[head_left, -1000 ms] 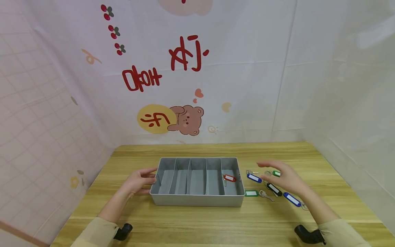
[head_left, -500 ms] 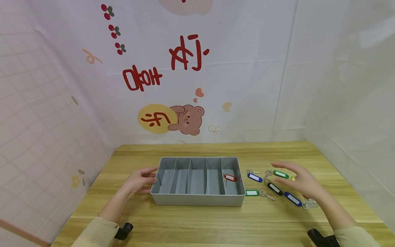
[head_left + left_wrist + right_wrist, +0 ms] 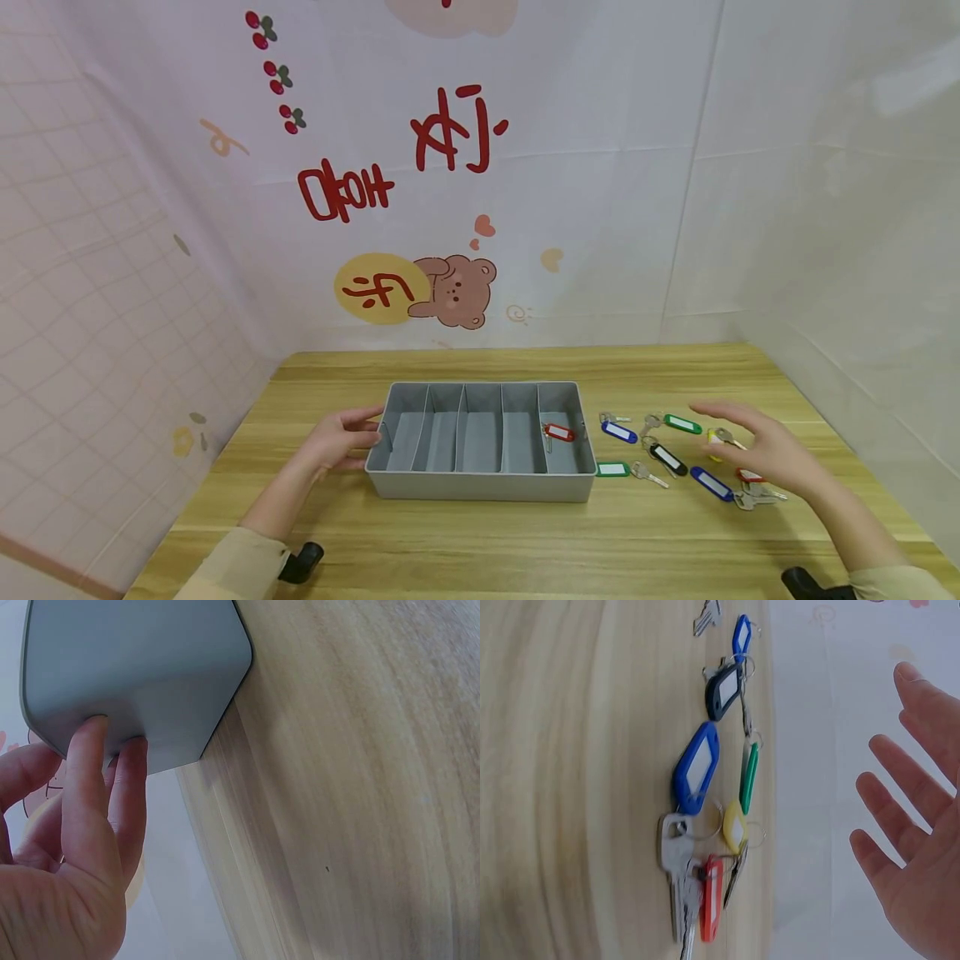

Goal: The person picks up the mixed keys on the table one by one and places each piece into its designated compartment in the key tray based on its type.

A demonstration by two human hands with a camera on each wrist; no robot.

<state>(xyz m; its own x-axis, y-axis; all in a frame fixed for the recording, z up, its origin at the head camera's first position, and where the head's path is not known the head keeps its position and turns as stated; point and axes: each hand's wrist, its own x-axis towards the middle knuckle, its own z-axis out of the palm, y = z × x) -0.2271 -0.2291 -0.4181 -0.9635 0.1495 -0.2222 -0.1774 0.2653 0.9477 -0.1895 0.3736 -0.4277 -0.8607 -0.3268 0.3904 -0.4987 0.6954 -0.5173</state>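
Observation:
My left hand (image 3: 337, 442) rests at the left end of a grey divided box (image 3: 480, 487); in the left wrist view its extended fingertips touch the outer end wall. A key with a red tag (image 3: 559, 432) lies in the rightmost compartment. Over the keys on the right, my right hand (image 3: 765, 450) hovers with thumb and fingers spread, holding nothing. Nearest below it are a key with a yellow tag (image 3: 735, 825) and one with a red tag (image 3: 712, 900), partly covered by the hand in the head view. A blue key tag (image 3: 711, 483) lies just left of these.
Between box and right hand lie a black key tag (image 3: 667, 459), a green tag (image 3: 682, 423), another blue tag (image 3: 618, 431) and another green tag (image 3: 613, 469) touching the box's corner in view. White printed cloth (image 3: 600, 208) walls the wooden table (image 3: 480, 550) at back and sides.
My right hand has moved rightward across the keys, uncovering the black and green tags, then the yellow and red ones. My left hand and the box have stayed in place.

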